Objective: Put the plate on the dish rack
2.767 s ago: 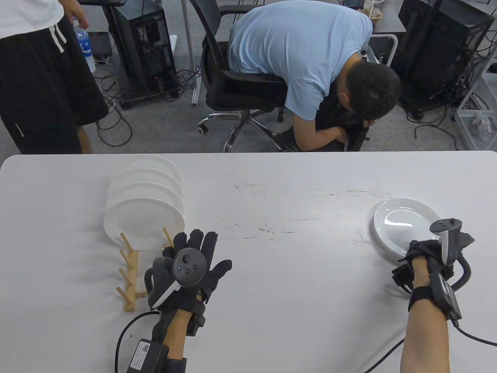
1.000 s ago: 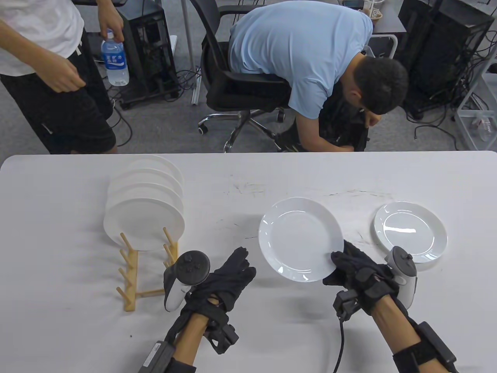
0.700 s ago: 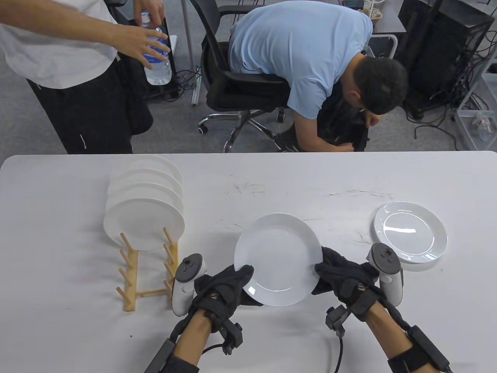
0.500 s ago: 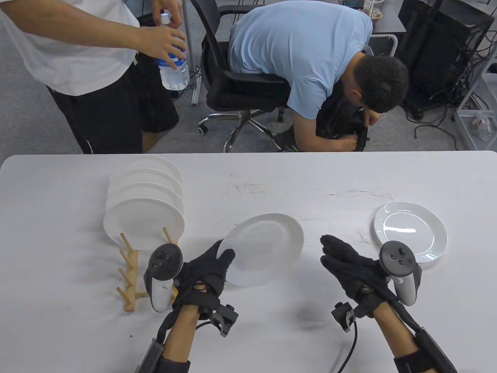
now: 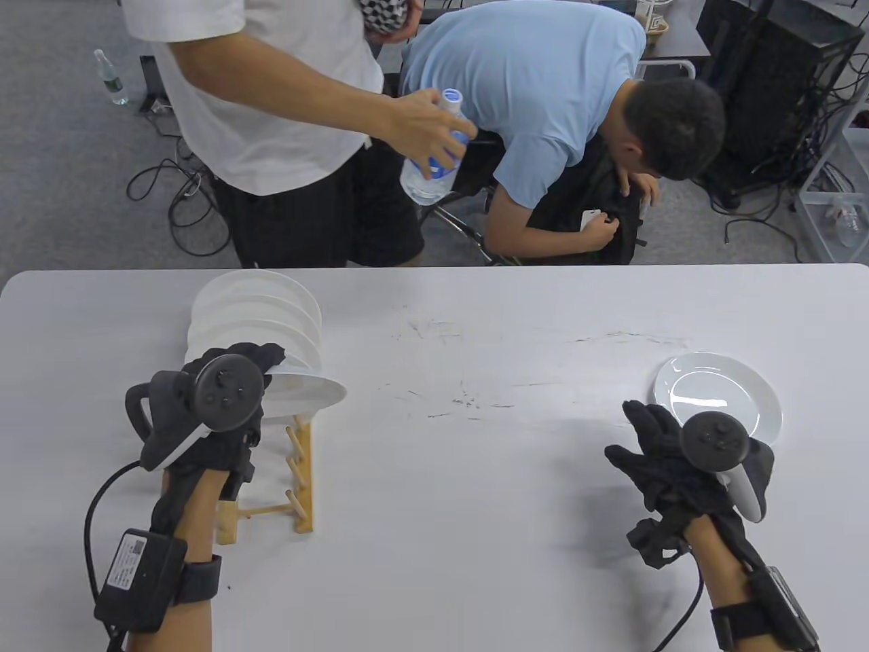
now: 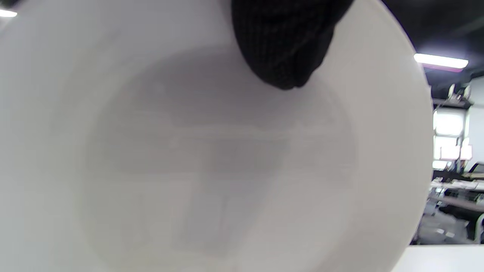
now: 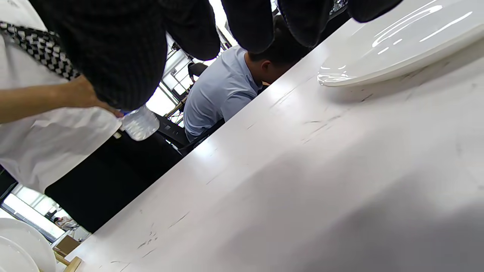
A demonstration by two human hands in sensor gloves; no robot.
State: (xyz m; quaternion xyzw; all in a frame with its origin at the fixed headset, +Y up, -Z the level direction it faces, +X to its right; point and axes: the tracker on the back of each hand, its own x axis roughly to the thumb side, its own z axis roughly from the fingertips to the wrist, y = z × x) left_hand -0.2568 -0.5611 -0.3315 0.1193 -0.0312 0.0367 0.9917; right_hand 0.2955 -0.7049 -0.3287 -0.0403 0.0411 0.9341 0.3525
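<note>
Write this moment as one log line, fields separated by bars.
left hand: holds plate over dish rack | right hand: free, beside stacked plates | plate not seated

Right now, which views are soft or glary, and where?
Left wrist view: the held plate fills the frame, soft and featureless, with one dark fingertip on it. Right wrist view: blurred fingers along the top, streak glare on the flat plate. Table view: sharp, soft shadows on the table.
</note>
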